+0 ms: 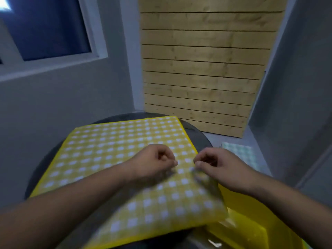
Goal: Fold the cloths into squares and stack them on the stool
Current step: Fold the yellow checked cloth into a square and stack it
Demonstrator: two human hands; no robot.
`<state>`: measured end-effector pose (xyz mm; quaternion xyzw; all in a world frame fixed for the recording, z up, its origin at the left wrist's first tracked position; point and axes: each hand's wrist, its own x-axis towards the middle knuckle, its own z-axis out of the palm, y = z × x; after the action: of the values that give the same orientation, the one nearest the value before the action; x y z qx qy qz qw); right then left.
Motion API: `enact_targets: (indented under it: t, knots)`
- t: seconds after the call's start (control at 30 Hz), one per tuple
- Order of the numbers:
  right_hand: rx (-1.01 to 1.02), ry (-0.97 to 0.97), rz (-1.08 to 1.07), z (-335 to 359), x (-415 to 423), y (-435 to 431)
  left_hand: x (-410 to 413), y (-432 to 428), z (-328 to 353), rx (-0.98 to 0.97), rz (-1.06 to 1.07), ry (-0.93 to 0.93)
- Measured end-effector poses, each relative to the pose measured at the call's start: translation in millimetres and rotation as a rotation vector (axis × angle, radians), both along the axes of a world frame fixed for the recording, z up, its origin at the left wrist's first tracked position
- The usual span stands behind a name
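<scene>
Left hand (159,161): fingers curled, pinching raised edge of yellow cloth (107,150).
Right hand (221,168): fingers pinching same edge.
Stool (202,139): under the cloth.

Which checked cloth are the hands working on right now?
The yellow checked cloth on the stool: left hand and right hand both pinch its raised near part. The pale green checked cloth lies untouched on the floor.
</scene>
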<state>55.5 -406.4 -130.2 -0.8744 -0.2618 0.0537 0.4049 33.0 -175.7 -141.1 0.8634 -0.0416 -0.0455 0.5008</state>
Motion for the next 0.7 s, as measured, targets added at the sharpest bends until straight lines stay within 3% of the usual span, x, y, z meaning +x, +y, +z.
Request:
enact_targets:
  t: [0.13, 0.27, 0.47, 0.7]
  knots:
    - [-0.152, 0.057, 0.252, -1.7, -43.4, 63.7, -78.3, 75.1, -10.0, 0.338, -0.048, 0.03]
    - [-0.221, 0.043, 0.4, -21.2, -71.0, 111.7, -121.7, 105.6, -16.8, 0.543, -0.121, -0.039]
    - [-0.304, -0.033, 0.514, -40.5, -81.0, 127.8, -145.9, 122.1, -37.5, 0.474, -0.17, -0.076]
    - [-0.296, -0.016, 0.497, -56.1, -89.4, 121.8, -151.9, 124.3, -56.2, 0.339, -0.125, -0.075]
